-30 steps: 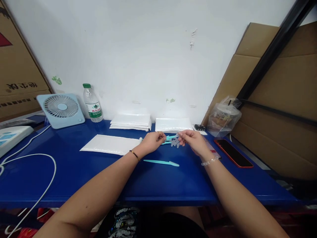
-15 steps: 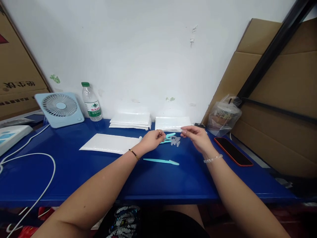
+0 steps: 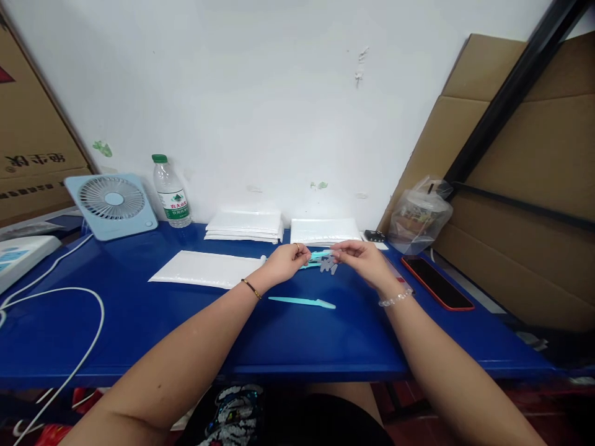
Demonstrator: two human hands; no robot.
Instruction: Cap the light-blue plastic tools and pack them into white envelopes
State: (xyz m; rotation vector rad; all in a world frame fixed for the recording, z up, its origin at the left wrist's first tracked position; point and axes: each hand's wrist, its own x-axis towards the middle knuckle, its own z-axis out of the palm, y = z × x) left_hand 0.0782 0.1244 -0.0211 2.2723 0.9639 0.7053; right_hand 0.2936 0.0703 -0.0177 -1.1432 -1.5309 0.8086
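Note:
My left hand (image 3: 289,261) pinches a turquoise eyebrow razor (image 3: 320,254) by its handle, with the blade end pointing right. At that end the closed fingertips of my right hand (image 3: 360,259) meet the razor. A small translucent cap seems to be between them, mostly hidden by the fingers. Below and behind the hands lie several loose translucent caps (image 3: 328,266) and more turquoise razors (image 3: 310,265), partly covered by my left hand. Nearer to me, a single turquoise razor (image 3: 302,301) lies flat on the blue table (image 3: 334,347).
A white padded mailer (image 3: 204,267) lies left of my left hand. Two stacks of white mailers (image 3: 244,224) stand against the wall. Leftward are a water bottle (image 3: 173,195), a blue fan (image 3: 114,204) and white cables (image 3: 100,322). On the right are a phone (image 3: 437,283) and a bagged cup (image 3: 418,217).
My right hand has moved left with the small cap, from apart to the razor's blade end. My left hand has stayed nearly still with its razor.

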